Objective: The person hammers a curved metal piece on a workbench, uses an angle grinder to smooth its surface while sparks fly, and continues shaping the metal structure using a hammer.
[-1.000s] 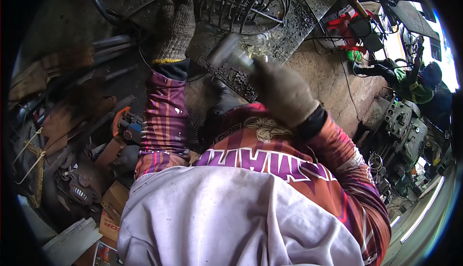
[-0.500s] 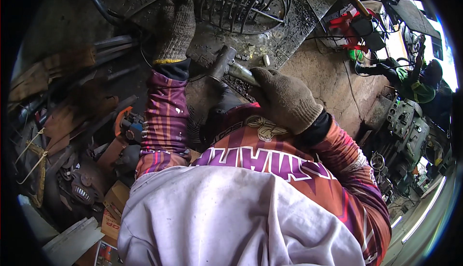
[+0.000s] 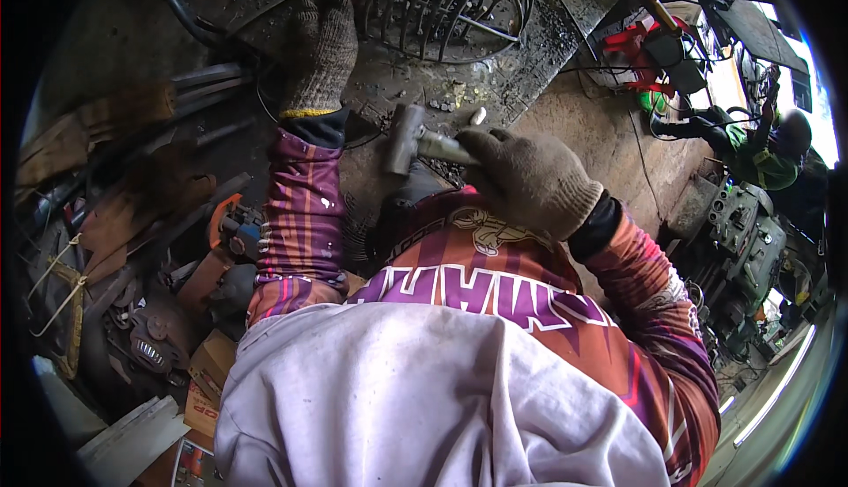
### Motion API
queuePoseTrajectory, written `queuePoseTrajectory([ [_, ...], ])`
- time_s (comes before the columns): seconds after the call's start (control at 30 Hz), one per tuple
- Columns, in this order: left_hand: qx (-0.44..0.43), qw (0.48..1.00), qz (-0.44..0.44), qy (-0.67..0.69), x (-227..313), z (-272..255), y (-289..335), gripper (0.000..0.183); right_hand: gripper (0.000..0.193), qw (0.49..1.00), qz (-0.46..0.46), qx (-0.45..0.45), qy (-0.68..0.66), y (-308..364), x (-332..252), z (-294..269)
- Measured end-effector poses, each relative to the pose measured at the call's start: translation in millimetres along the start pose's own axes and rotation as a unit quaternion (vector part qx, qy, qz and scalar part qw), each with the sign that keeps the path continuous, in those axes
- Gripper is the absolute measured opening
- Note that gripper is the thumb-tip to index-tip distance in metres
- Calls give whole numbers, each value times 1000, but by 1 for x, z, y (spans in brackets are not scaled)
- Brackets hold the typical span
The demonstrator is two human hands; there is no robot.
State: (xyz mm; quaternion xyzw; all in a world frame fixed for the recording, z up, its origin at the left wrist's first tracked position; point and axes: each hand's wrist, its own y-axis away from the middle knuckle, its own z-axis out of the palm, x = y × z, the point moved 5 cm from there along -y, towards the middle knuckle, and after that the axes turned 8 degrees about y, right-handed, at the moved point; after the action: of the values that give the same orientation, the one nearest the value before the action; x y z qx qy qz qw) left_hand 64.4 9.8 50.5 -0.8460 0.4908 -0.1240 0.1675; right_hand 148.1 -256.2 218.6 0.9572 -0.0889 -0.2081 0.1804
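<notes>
My right hand (image 3: 534, 182), in a knitted work glove, is closed round the pale handle of a hammer (image 3: 405, 140). The hammer's cylindrical steel head hangs over the near edge of a dirty metal work surface (image 3: 495, 89), close to my body. A cage of curved metal bars (image 3: 517, 38) lies on that surface at the top. At its left end, my gloved left hand (image 3: 322, 58) reaches forward, its fingers bent against the frame; shadow hides the fingertips. A small pale piece (image 3: 478, 117) and several dark bits lie between the cage and the hammer.
Metal bars and scrap (image 3: 115, 213) crowd the left side, with an orange tool (image 3: 228, 220) among them. A cable (image 3: 190, 14) runs at upper left. On the right are a red object (image 3: 632, 49), an engine-like machine (image 3: 746, 231) and another person in green (image 3: 773, 164).
The hammer has turned in my right hand, its head swinging lower and more upright. My right hand has shifted slightly right. My left hand and the cage look unchanged.
</notes>
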Motion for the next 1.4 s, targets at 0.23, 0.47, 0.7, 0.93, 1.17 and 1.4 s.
queuePoseTrajectory([
  [0.23,-78,945,-161,274,0,-24,-21,48,36,998,7,54,21,-20,28,0],
  [0.47,38,997,44,-55,1,-14,2,41,44,989,-3,98,-112,20,12,-1],
  [0.7,196,898,-119,376,49,-131,9,24,39,822,295,194,-446,77,77,39],
  [0.93,-65,939,0,337,128,-148,14,24,37,743,348,261,-509,104,106,71],
  [1.17,-122,962,68,234,157,-114,14,17,36,768,341,238,-487,101,102,85],
  [1.4,-141,953,47,263,158,-122,13,15,35,781,345,227,-468,104,100,89],
])
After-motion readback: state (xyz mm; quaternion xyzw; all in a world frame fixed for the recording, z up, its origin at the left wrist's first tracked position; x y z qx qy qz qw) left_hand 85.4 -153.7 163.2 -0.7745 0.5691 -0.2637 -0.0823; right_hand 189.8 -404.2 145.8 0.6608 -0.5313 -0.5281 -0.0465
